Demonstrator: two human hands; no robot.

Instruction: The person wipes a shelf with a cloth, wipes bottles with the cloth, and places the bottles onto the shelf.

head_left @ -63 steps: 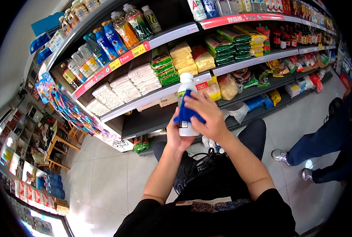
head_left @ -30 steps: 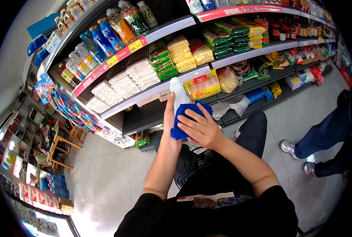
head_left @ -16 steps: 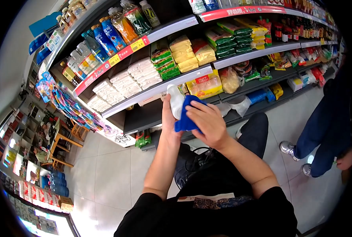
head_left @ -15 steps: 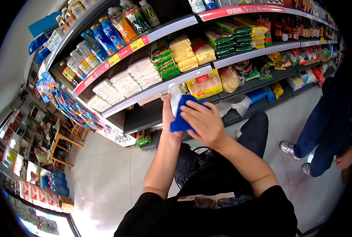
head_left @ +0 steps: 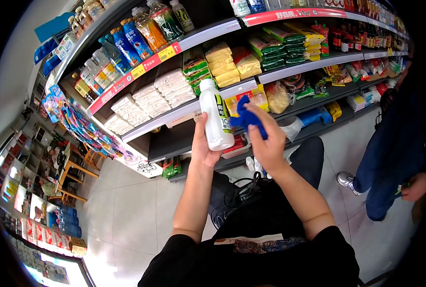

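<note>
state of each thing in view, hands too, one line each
left hand: holding the bottle
right hand: holding the cloth
white bottle: capped, slightly tilted, off the shelf
blue cloth: bunched up
white packs: stacked
orange drink bottle: capped, standing on the shelf
other person: standing

Lt grey tiled flr [head_left: 136, 205], wooden tbl [head_left: 67, 167] at L.

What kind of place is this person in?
Most likely a small grocery or convenience store: packaged goods stand in stacks, drink bottles line a shelf above them, and yellow price tags mark the shelf edge.
</note>
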